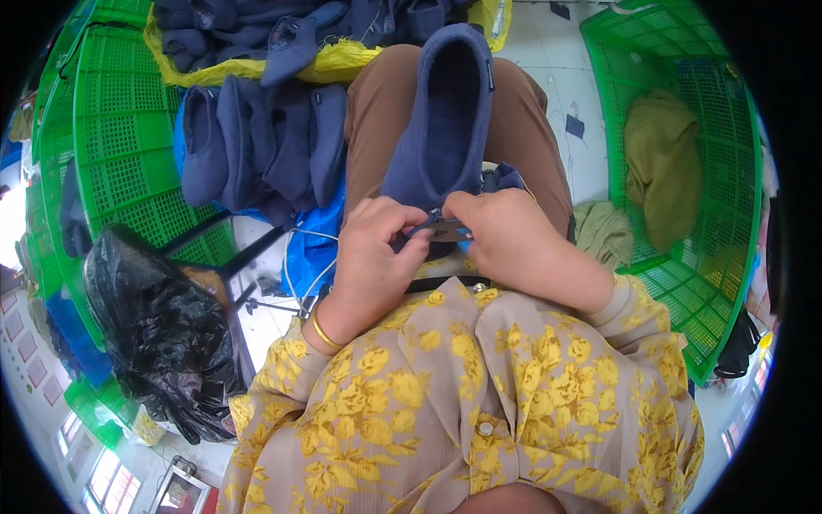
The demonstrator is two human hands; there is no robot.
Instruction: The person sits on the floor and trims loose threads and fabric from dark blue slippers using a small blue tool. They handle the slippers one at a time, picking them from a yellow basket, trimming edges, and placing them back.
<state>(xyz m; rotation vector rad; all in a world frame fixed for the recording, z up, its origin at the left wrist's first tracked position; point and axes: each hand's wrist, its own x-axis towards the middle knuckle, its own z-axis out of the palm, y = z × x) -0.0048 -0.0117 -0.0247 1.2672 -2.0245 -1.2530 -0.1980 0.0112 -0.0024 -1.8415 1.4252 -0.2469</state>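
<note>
We have one dark blue, soft cloth shoe [449, 128] lying over our knees, on the brown trousers [372, 111], with its near end by our hands. Our left hand [375, 248] pinches a bit of dark cloth at that end between finger and thumb. Our right hand [514, 236] has its fingers curled around a small, flat metal tool [447, 231], which looks like little snips. To do this well, we should hold the cloth tight, bring the metal close, and mind our left fingertips, as they are very near it.
</note>
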